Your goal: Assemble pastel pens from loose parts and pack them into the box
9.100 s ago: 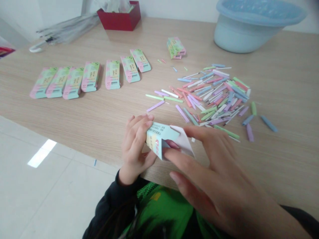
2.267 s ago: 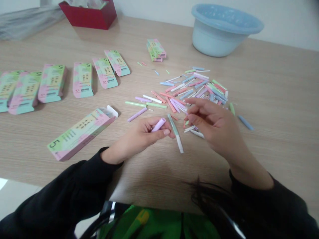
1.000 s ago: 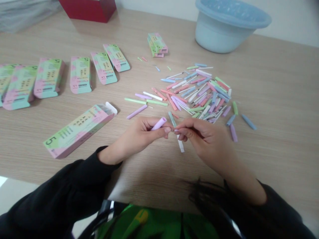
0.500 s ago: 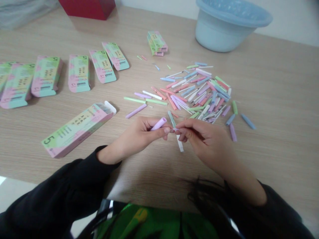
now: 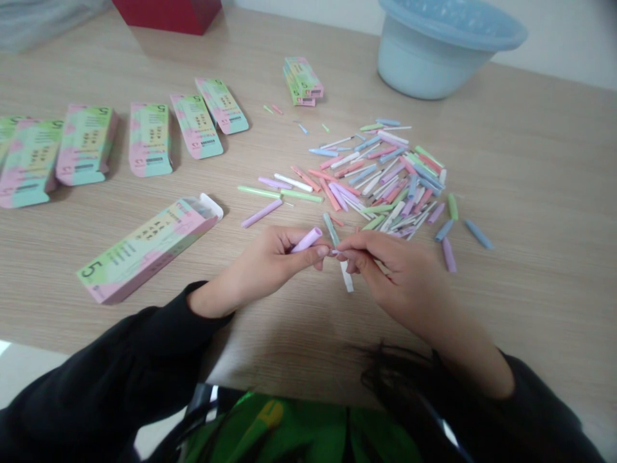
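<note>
My left hand point(image 5: 263, 267) is closed on a lilac pen barrel point(image 5: 307, 240), its hollow end pointing up and to the right. My right hand point(image 5: 395, 270) pinches a tiny lilac pen part point(image 5: 336, 252) that lies right at the left fingertips; its exact shape is too small to tell. On the table under the hands lie a grey-green pen piece point(image 5: 331, 226) and a white pen piece point(image 5: 347, 278), partly hidden by the right fingers. Just beyond spreads a heap of loose pen parts point(image 5: 385, 173) in pink, lilac, blue, green and white.
An open-ended pastel box point(image 5: 149, 247) marked 5 lies left of my hands. Several similar flattened-looking boxes point(image 5: 150, 138) stand in a row behind it. Farther back are a small box stack point(image 5: 303, 80), a light-blue basin point(image 5: 424, 61) and a red box point(image 5: 168, 14).
Both hands stay in nearly the same place, the right fingers shifting slightly left toward the left fingertips. The table scene moves slightly up and left in view.
</note>
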